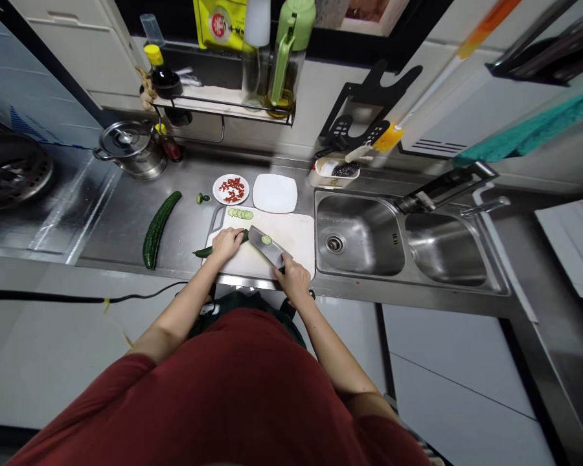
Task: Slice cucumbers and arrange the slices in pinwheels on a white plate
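My left hand (227, 244) presses a cucumber (203, 252) down on the white cutting board (296, 243). My right hand (294, 279) grips the handle of a cleaver (271, 248), its blade at the cucumber's cut end. One round slice (266, 239) sticks to the flat of the blade. Behind the hands, a row of thin cucumber slices (240, 213) lies along the board's far edge. A whole cucumber (159, 230) rests on the steel counter to the left.
Past the board stand a plate of chopped red pieces (233, 189) and a white plate (274, 193). Green cucumber ends (203, 198) lie beside them. A steel pot (133, 150) is at the back left; a double sink (359, 236) is on the right.
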Motion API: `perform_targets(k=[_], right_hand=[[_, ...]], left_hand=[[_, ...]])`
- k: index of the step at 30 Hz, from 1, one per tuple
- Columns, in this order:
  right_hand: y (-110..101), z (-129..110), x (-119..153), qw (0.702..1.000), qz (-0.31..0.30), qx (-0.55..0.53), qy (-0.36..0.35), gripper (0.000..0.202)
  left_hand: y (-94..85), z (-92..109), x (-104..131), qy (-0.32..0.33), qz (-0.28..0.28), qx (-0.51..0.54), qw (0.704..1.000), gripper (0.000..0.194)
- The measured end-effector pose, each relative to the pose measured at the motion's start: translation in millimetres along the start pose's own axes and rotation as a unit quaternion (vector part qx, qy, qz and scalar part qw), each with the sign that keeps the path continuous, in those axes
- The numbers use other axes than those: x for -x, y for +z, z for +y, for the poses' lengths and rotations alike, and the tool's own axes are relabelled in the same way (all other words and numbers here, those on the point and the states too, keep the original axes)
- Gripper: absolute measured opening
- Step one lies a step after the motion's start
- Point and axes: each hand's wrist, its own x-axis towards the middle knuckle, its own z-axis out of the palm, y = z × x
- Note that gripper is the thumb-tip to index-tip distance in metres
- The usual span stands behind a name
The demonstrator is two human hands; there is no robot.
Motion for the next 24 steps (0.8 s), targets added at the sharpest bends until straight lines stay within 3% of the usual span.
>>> perform_targets(k=[4, 8, 11, 16, 24], right_hand=[[1, 3, 0, 1.000, 0.006, 0.009, 0.001, 0.047], [3, 7, -1, 1.000, 0.010, 0.023, -0.003, 0.049], [3, 9, -2, 0.999, 0.015, 0.035, -0.015, 0.049], [4, 12, -4, 0.998, 0.023, 0.041, -0.040, 0.051], [9, 16, -2, 0.998, 0.019, 0.032, -0.044, 0.051]], left_hand=[[2.3, -1, -2, -0.001, 0.009, -0.003, 1.000, 0.043], [-1.0, 6, -2, -0.013, 0.074, 0.049, 0.996, 0.045], [-8.6, 20, -2, 0.057, 0.100, 0.078, 0.990, 0.045], [-16.3, 44, -6, 0.170, 0.011, 0.049, 0.984, 0.040], [-11.2, 52, -11, 0.202, -0.054, 0.072, 0.975, 0.031]])
